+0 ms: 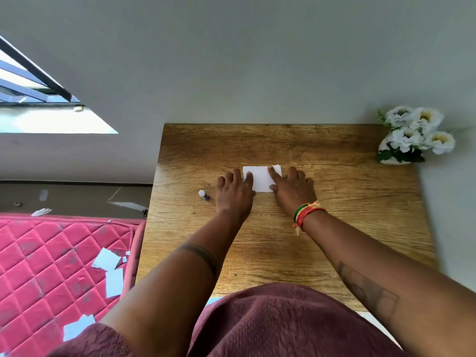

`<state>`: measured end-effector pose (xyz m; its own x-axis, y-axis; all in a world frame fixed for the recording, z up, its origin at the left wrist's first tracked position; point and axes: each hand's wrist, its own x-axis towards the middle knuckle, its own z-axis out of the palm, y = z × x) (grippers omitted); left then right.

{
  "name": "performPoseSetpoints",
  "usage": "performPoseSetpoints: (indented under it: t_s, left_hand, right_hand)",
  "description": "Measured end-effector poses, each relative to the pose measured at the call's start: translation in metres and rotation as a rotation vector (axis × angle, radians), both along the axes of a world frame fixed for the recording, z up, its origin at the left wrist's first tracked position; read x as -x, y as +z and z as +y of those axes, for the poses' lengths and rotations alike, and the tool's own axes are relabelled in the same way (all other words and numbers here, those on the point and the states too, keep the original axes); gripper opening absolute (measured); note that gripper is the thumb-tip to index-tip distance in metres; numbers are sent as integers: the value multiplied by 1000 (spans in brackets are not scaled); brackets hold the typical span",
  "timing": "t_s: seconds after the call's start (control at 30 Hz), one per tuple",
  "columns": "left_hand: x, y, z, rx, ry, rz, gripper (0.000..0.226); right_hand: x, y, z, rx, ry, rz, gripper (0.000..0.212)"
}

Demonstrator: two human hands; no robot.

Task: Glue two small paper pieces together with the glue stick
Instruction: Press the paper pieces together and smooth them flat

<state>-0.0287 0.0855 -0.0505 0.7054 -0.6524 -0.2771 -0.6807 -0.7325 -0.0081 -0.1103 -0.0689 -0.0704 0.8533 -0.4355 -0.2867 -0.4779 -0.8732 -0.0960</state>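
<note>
A small white rectangular paper piece (261, 179) lies flat near the middle of the brown wood-grain table (334, 228), and both hands press on it with fingers spread and nothing gripped. The left hand (234, 193) rests palm down with its fingertips on the paper's left edge; the right hand (292, 188), with red, green and orange thread bands (306, 215) around its wrist, lies flat over the paper's right side, one finger reaching to the far right corner. At that corner a second paper edge shows slightly offset, so whether one sheet or two lie there cannot be told clearly. A small glue stick with a white cap and purple body (204, 195) lies on the table just left of the left hand, apart from it. At the far right corner of the table stands a white vase of white artificial flowers (414, 135). To the left, a pink quilted mattress (51, 253) carries scattered white paper scraps (113, 274).
</note>
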Motion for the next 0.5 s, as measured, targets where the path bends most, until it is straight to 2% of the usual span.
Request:
performPoseSetpoints:
  t_s: [0.17,0.3,0.5]
  left_hand:
    - [7,-12,-3,64,-154,79,65]
    - [16,-21,-9,-13,-104,214,82]
    - [13,-19,-11,-85,-137,207,90]
  right_hand:
    - [-1,-2,-13,-12,21,26,54]
    - [4,-3,-5,15,37,11,56]
    - [6,-1,-1,25,-21,14,66]
